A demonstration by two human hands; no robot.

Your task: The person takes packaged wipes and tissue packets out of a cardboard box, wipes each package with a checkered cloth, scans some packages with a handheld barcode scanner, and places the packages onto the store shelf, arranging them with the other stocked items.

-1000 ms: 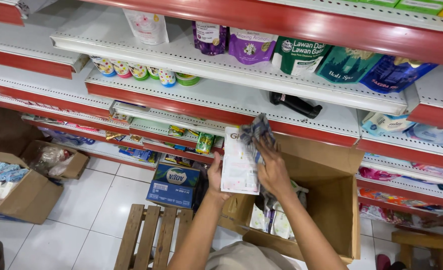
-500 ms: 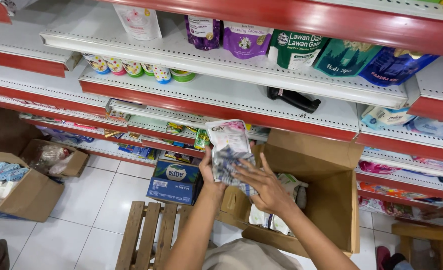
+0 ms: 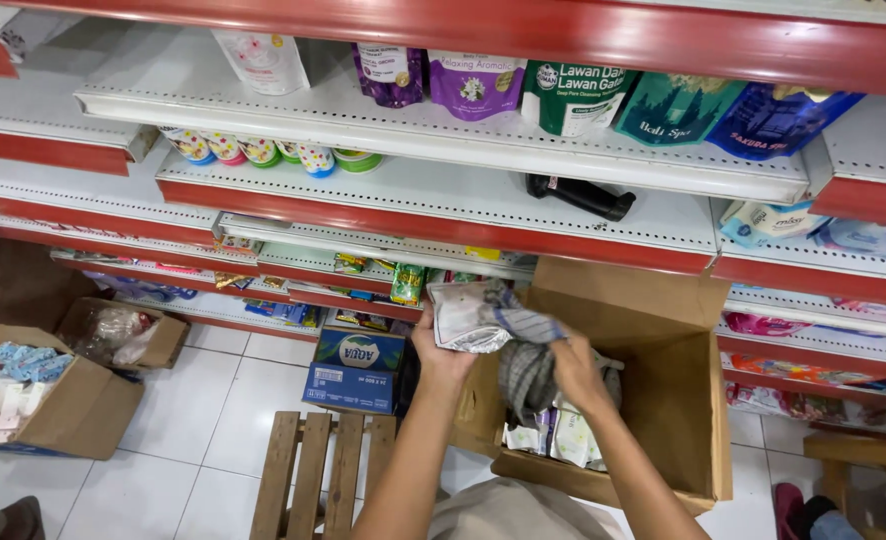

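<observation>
A: Where's the silver pouch (image 3: 463,318)?
B: Over the cardboard box (image 3: 678,400), left hand (image 3: 441,352) clamped under it, tilted up so its face shows.
A: Right hand (image 3: 575,368)?
B: Closed on a checked cloth (image 3: 525,372), prob. wiping it. Shelves (image 3: 443,205) behind.

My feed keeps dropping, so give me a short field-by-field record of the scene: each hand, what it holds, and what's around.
left hand: left hand holds a silvery refill pouch up in front of the shelves
right hand: right hand grips a grey checked cloth, which lies against the pouch
below hands: open cardboard box with more pouches inside
shelf ahead: white shelf bearing a black object
floor: wooden pallet, blue water carton
</observation>
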